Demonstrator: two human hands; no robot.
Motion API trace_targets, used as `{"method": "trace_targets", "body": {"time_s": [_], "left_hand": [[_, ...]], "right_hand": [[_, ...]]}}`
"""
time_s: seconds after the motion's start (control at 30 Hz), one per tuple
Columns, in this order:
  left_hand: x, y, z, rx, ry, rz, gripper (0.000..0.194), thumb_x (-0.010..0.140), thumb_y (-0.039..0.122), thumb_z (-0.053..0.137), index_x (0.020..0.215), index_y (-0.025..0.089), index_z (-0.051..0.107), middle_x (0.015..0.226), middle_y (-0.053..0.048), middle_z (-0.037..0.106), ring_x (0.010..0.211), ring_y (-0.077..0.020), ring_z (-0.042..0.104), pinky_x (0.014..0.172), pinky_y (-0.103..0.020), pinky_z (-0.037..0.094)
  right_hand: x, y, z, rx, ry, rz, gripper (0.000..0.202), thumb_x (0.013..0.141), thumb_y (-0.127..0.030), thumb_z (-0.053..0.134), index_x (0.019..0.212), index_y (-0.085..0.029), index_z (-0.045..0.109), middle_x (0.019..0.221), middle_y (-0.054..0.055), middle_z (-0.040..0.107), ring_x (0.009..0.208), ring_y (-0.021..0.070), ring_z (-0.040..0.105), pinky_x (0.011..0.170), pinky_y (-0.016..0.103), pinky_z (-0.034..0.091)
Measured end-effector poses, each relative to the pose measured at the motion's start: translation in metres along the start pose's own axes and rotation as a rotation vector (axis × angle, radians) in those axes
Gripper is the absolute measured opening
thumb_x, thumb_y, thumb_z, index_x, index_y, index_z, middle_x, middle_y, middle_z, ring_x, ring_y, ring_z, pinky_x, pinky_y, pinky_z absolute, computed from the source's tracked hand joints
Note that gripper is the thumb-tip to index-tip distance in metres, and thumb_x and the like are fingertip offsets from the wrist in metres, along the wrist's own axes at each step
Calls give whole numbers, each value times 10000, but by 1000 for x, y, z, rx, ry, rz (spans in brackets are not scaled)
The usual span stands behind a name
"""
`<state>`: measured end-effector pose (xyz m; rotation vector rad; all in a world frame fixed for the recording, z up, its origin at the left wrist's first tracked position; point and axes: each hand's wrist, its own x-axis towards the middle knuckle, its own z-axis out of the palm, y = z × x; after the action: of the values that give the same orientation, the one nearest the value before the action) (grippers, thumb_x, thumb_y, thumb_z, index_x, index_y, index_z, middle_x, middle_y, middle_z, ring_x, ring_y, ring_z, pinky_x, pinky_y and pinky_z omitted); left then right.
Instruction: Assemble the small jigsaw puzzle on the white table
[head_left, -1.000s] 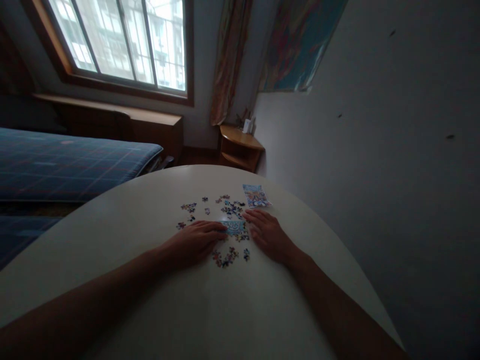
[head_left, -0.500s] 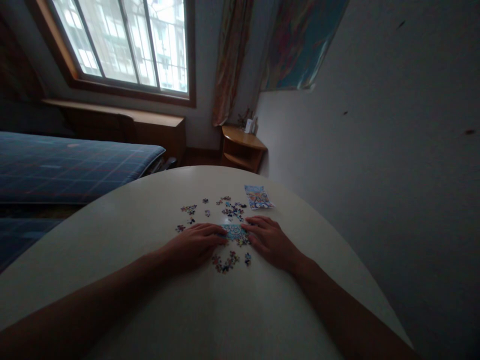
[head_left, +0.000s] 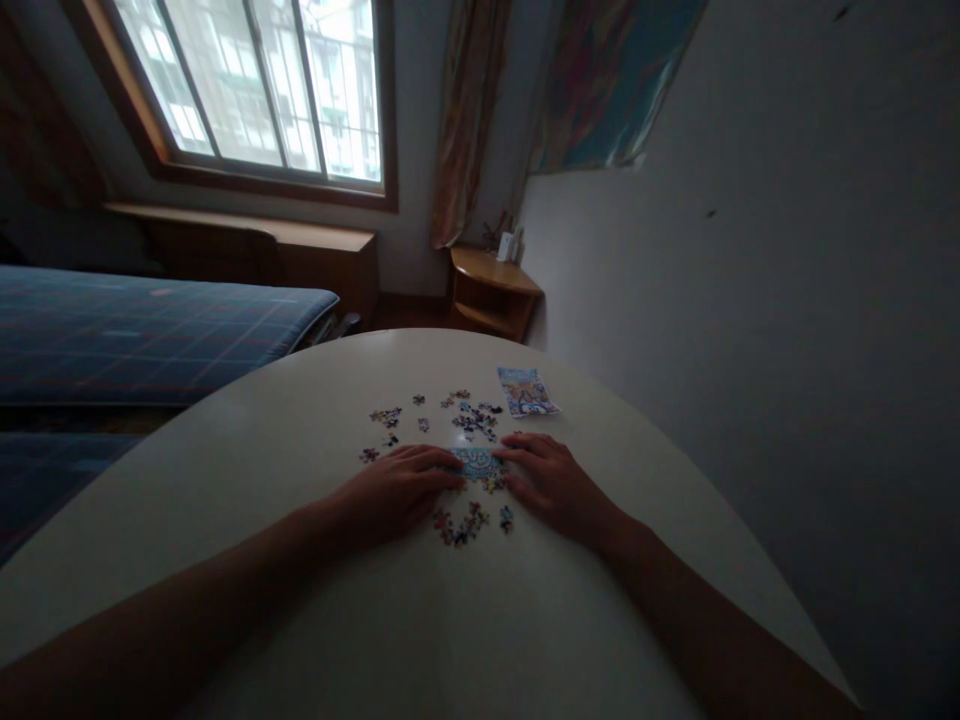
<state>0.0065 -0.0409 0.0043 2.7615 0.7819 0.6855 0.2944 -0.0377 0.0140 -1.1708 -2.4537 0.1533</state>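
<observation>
In the lower middle of the frame, we are resting both hands flat on the white desk, fingers spread, gripping nothing. Our left hand and right hand are pressing the ends of the joined blue puzzle strip, likely steadying it. Loose pieces are lying just below; the picture card is lying farther up.

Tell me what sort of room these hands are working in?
Most likely a bedroom at home: a bed with a blue checked cover stands by the window, and jigsaw pieces lie on the round table.
</observation>
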Motion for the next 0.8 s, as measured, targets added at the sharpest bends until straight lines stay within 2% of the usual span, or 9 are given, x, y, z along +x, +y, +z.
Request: {"method": "trace_targets", "body": {"time_s": [0.2, 0.43, 0.6, 0.8], "left_hand": [[2, 3, -1, -8, 1, -8, 384, 904, 64, 488, 1217, 246, 615, 1308, -60, 619, 1189, -219, 595, 1037, -438, 486], [2, 4, -3, -18, 9, 2, 355, 917, 90, 485, 1206, 238, 629, 1281, -74, 635, 1166, -220, 608, 1023, -428, 491], [4, -1, -3, -36, -4, 4, 385, 897, 71, 491, 1211, 243, 635, 1289, -72, 632, 1160, -213, 605, 1026, -417, 485], [6, -3, -4, -62, 17, -15, 329, 910, 112, 490, 1163, 221, 670, 1259, -79, 652, 1144, -207, 623, 1029, -395, 494]], "right_hand": [[-1, -1, -1, -4, -6, 7, 355, 922, -330, 619, 1272, -267, 630, 1334, 98, 620, 1267, 270, 538, 1071, 504, 412], [-1, 0, -2, 23, 5, 7, 353, 915, -312, 620, 1266, -270, 627, 1326, 100, 623, 1260, 273, 548, 1071, 509, 418], [-1, 6, 0, 110, 50, 50, 502, 877, -344, 652, 1351, -223, 536, 1369, 132, 581, 1280, 286, 530, 1080, 515, 422], [8, 15, 1, 183, 13, 120, 558, 819, -375, 706, 1328, -203, 557, 1319, 138, 614, 1221, 296, 563, 1051, 516, 445]]}}
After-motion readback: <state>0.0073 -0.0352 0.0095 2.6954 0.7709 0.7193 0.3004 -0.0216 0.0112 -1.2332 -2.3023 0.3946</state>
